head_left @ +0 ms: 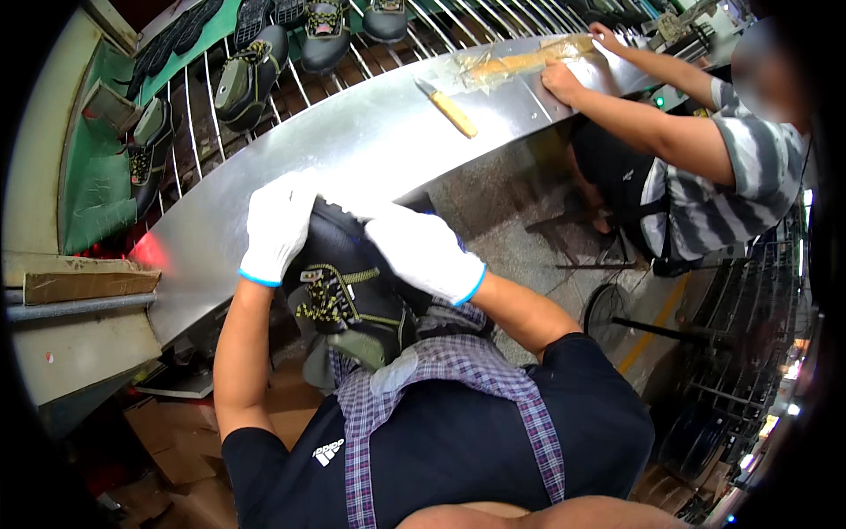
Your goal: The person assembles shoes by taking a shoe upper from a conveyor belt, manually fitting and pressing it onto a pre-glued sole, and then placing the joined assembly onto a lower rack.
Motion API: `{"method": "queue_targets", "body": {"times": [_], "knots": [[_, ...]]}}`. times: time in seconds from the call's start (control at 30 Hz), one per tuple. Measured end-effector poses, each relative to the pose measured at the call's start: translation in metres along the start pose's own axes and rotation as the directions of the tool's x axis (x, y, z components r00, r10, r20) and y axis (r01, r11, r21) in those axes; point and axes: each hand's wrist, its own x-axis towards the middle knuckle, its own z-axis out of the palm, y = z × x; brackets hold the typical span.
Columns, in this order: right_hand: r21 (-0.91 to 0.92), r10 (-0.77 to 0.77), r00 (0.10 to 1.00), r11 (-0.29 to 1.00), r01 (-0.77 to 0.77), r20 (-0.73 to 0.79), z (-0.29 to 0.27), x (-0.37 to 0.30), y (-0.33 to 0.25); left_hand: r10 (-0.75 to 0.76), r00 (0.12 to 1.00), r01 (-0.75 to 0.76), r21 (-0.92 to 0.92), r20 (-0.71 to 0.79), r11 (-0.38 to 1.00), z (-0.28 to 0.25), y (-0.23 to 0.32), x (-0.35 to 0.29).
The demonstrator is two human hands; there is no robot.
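Note:
A black work shoe (352, 286) with yellow-and-black laces and an olive-green collar is held over my lap, its toe pointing away from me and its collar toward my checked apron (449, 357). My left hand (280, 225), in a white glove with a blue cuff, grips the left side of the toe. On the right side of the toe, my right hand (421, 249), gloved the same way, is closed against the shoe. Most of both hands' fingertips are hidden. Beyond them, a knife (454, 115) with a yellow handle lies on the metal table (352, 132).
Several black shoes (254, 79) stand on a rack of metal rods (194, 123) along the table's far side. At right, a seated person in a striped shirt (749, 163) rests both hands by a taped brown strip (529, 62). Cardboard (176, 441) lies at lower left.

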Motion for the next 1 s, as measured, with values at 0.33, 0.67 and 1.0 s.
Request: {"method": "queue_targets", "body": {"times": [0.33,0.67,1.0], "knots": [[0.155,0.196,0.980,0.970,-0.190,-0.026,0.053,-0.068,-0.006,0.334,0.905,-0.409,0.322,0.263,0.854,-0.007,0.034,-0.014],[0.058,0.202,0.960,0.975,-0.216,0.193,0.019,-0.058,-0.012,0.253,0.954,-0.299,0.418,0.162,0.858,0.000,0.030,-0.025],[0.064,-0.094,0.975,0.994,0.083,0.200,0.020,-0.090,-0.006,0.351,0.930,-0.364,0.380,0.107,0.850,-0.004,0.029,-0.033]]}}
